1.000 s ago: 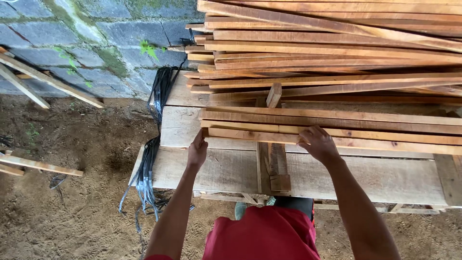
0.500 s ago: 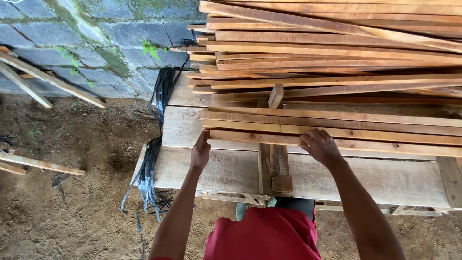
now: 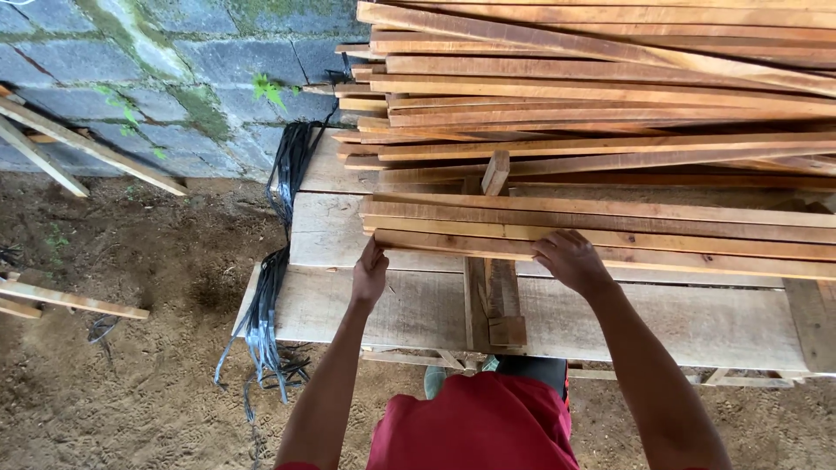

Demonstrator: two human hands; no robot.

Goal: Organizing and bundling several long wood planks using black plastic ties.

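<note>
- Workbench (image 3: 418,313) of pale planks carries everything; its near edge sits just in front of your red-clad lap, its left end overhangs the dirt floor (image 3: 131,365)
- Big loose stack of slats (image 3: 610,96) fills the far half of the bench, ends ragged and pointing left; don't nudge it
- Small front pile of slats (image 3: 653,222) lies flat between that stack and you; the nearest slat (image 3: 453,247) is the one you're on
- Upright wooden block (image 3: 498,292) stands just under the slat, between your hands; I'd lift clear of it rather than drag
- Open room is left, over the floor; black straps (image 3: 274,287) dangle off that end, so watch for snags
- Right hand (image 3: 570,261) lies on the slat's top, fingers curled over its far edge
- Left hand (image 3: 370,274) pinches its left end, fingers together; keep it level
</note>
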